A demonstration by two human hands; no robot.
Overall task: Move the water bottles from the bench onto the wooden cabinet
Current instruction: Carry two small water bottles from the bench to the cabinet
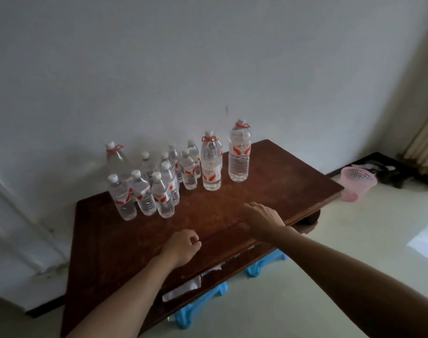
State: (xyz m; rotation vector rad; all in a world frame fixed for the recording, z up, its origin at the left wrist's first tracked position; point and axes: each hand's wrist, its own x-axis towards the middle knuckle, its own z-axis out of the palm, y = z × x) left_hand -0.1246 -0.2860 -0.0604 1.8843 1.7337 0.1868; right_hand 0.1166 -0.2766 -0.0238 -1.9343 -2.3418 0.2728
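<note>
The right hand [261, 219] hovers at centre frame, palm down and fingers spread, grasping nothing. The left hand [181, 246], lower and to its left, is loosely curled and also empty. Both hang over the bare front of the cabinet [269, 181], likely between trips. The bottles [164, 176] stand upright toward the wall, small ones clustered at left, two tall ones at right, probably to keep the front free. No bench is clearly in view.

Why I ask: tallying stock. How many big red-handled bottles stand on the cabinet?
3: left big bottle behind the small bottles, middle big bottle, right big bottle beside it. Others may be hidden.
</note>
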